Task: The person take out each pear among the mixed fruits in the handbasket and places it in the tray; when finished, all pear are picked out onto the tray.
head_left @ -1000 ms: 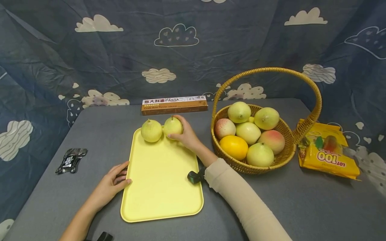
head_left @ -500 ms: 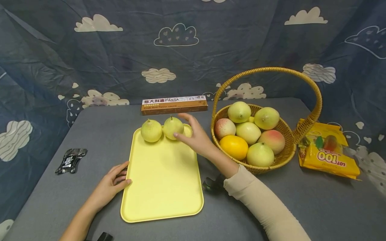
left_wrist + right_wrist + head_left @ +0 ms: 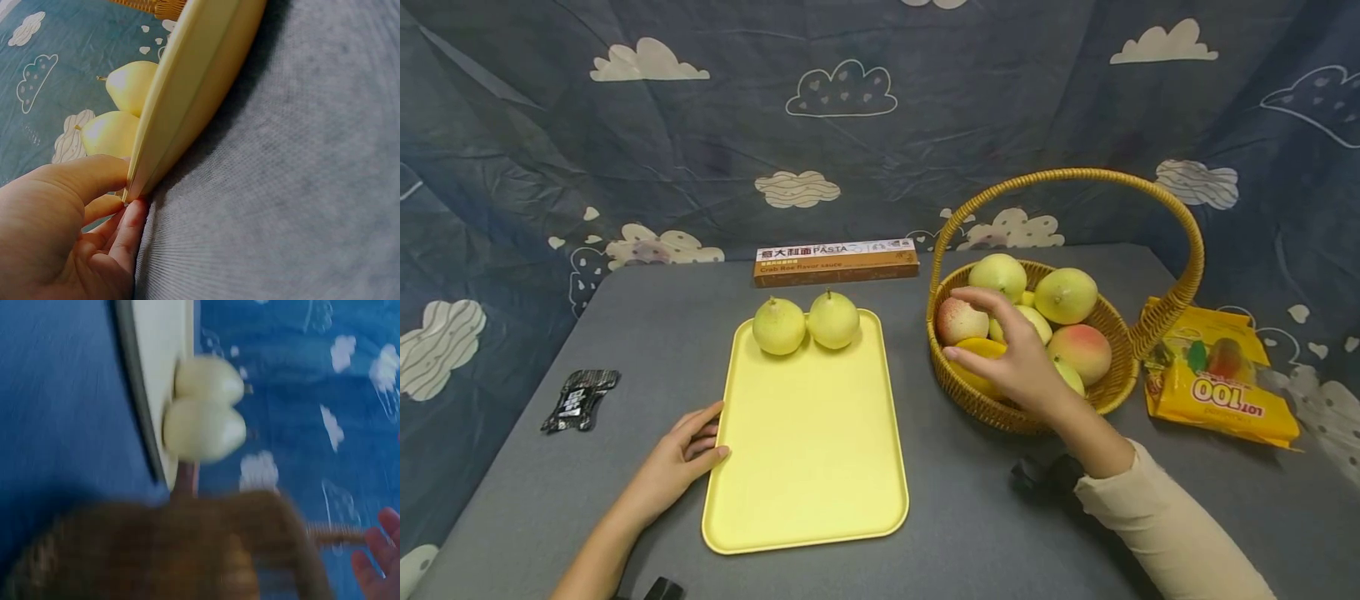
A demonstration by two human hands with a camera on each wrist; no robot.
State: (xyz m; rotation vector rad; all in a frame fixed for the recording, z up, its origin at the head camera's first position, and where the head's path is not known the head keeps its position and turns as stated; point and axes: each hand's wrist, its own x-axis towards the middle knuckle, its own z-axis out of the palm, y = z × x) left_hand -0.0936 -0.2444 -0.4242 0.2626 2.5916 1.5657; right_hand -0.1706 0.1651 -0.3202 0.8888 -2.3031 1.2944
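Note:
My left hand (image 3: 672, 468) pinches the left rim of a yellow tray (image 3: 808, 450); in the left wrist view the thumb lies on one side of the rim and fingers on the other. Two pale green pears, one (image 3: 778, 326) on the left and another (image 3: 833, 322) on the right, stand side by side at the tray's far edge. Over the front left of a wicker basket (image 3: 973, 407) hovers my right hand (image 3: 1030, 367), thumb and fingers spread, holding nothing. Below it a yellow-orange fruit (image 3: 976, 347) is partly hidden. The right wrist view is blurred.
Peaches (image 3: 1082, 353) and pale green fruit (image 3: 1066, 296) fill the basket, under its tall arched handle (image 3: 1075, 174). Right of it lies a yellow snack bag (image 3: 1221, 392). A pasta box (image 3: 837, 263) lies behind the tray, a black packet (image 3: 580, 400) at the left.
My right hand has let go of the right-hand pear on the tray and moved right to above the basket. The left hand has stayed at the tray's rim.

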